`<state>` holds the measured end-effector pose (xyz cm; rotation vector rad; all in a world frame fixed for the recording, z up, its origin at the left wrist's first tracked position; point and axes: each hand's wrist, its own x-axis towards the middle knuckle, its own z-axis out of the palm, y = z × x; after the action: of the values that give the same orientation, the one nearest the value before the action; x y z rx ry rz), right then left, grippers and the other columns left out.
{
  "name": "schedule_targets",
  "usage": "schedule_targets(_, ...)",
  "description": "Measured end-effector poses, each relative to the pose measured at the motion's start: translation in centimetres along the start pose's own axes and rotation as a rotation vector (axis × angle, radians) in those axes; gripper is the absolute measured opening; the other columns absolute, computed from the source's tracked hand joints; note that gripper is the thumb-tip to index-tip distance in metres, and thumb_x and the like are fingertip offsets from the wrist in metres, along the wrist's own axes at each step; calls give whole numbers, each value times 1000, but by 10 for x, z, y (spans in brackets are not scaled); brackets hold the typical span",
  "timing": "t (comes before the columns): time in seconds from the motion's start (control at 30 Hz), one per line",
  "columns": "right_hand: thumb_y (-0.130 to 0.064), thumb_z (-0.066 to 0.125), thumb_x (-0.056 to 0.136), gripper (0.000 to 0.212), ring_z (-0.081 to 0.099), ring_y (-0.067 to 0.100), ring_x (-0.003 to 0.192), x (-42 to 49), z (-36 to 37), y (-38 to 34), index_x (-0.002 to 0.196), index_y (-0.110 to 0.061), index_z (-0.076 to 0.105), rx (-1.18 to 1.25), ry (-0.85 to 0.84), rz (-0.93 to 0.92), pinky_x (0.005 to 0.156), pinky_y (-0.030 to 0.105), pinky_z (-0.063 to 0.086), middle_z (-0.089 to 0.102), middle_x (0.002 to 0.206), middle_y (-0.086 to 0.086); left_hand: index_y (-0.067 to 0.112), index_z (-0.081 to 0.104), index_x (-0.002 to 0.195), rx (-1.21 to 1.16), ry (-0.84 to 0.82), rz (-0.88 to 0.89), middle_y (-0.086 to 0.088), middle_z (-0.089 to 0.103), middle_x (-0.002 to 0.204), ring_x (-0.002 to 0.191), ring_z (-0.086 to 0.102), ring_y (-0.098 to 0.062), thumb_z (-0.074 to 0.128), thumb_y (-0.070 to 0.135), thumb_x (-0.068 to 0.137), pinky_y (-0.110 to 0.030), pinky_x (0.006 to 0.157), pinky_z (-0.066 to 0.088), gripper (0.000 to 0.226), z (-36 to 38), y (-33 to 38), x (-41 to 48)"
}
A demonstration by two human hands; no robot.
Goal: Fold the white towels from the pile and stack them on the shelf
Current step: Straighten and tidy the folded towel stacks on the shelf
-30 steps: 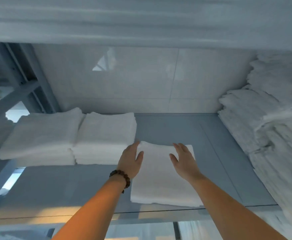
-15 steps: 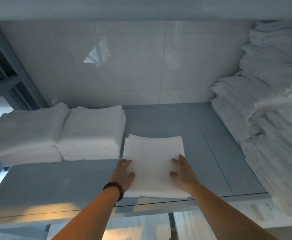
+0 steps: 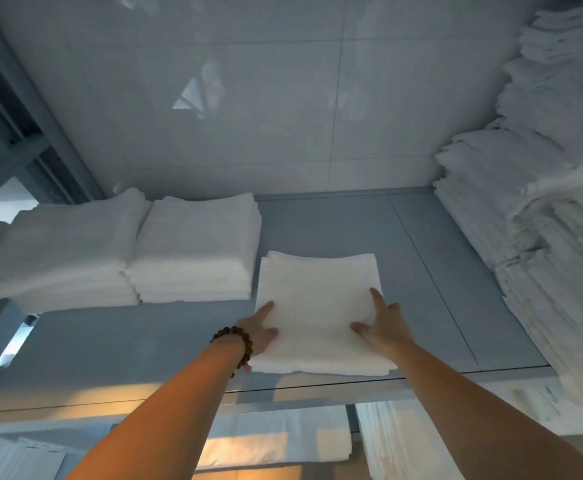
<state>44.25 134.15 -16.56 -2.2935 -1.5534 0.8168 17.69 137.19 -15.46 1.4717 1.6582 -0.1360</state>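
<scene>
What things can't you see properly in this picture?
Head view:
- Tall towel pile: cut off by the right edge.
- Left hand: some fingers hidden behind the hand itself.
- Leftmost stack: layers too blurry to count.
- Lower towels: partly hidden by the shelf.

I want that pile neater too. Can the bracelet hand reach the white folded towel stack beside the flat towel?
Probably yes. The left hand rests on the flat folded white towel; the white folded towel stack sits right beside it, nothing between.
</scene>
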Motion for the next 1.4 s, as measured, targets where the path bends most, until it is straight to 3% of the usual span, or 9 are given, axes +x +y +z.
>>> schedule_targets(0.2, -47, 67, 80, 93, 55, 36, 109, 5, -1, -2, 148, -34, 5, 13, -7, 18, 91, 38, 44, 37, 133, 19, 51, 9, 143, -50, -13, -61, -13, 32, 142, 86, 58, -31, 43, 32, 96, -43, 65, 59, 62, -10, 8, -3)
schedule_targets(0.3, -47, 67, 80, 93, 54, 35, 110, 7, -2, -2, 148, -34, 5, 22, -7, 16, 90, 37, 44, 39, 132, 18, 50, 14, 143, -145, 4, -52, -9, 32, 143, 105, 52, -34, 44, 28, 96, -44, 67, 59, 60, -8, 5, -1)
schedule_targets(0.4, -45, 68, 80, 93, 54, 35, 110, 7, 0, -2, 148, -34, 6, 60, -9, 19, 89, 35, 43, 39, 131, 18, 54, 16, 141, -293, -38, -72, -5, 24, 148, 113, 44, -35, 45, 26, 96, -40, 55, 59, 61, -6, 0, -2)
schedule_targets(0.67, -36, 53, 93, 70, 53, 37, 108, 10, 2, -2, 149, -30, 11, 122, 45, 26, 87, 36, 43, 42, 129, 23, 51, 7, 143, -152, -46, -35, -6, 20, 152, 81, 57, -24, 46, 33, 95, -32, 58, 59, 64, -8, 0, 2)
schedule_targets(0.83, -31, 52, 94, 69, 52, 38, 110, 9, -1, -5, 149, -29, 11, 137, 43, 37, 92, 41, 44, 42, 130, 22, 57, 8, 141, -250, -107, -109, -9, 23, 149, 86, 58, -30, 50, 32, 94, -38, 63, 60, 68, -12, 2, -4)
schedule_targets(1.0, -29, 55, 92, 73, 53, 36, 109, 9, -3, -7, 149, -29, 10, 153, 37, 36, 87, 38, 45, 44, 130, 20, 50, 15, 143, -253, -25, 6, 0, 39, 132, 86, 52, -13, 51, 36, 93, -24, 57, 53, 63, -8, -4, -1)
schedule_targets(1.17, -21, 58, 90, 75, 55, 32, 97, 11, -5, -6, 149, -33, 13, 159, 11, -6, 79, 32, 44, 44, 126, 20, 37, 36, 140, -366, 150, 202, 0, 42, 142, 88, 52, -3, 54, 25, 93, -8, 60, 41, 52, -9, -4, 11)
schedule_targets(1.3, -14, 57, 90, 73, 53, 29, 104, 17, -8, -4, 148, -34, 18, 167, -30, -38, 81, 27, 41, 37, 135, 16, 29, 41, 139, -350, 193, 258, -2, 37, 146, 117, 49, -16, 60, 17, 89, -13, 86, 41, 55, -13, 9, 20)
schedule_targets(1.4, -12, 52, 92, 61, 52, 27, 107, 16, -8, -5, 145, -29, 29, 134, -15, -60, 82, 25, 42, 35, 139, 13, 22, 35, 143, -186, 229, 247, -3, 17, 155, 139, 24, -20, 56, 11, 89, -23, 108, 22, 59, -8, 18, 22)
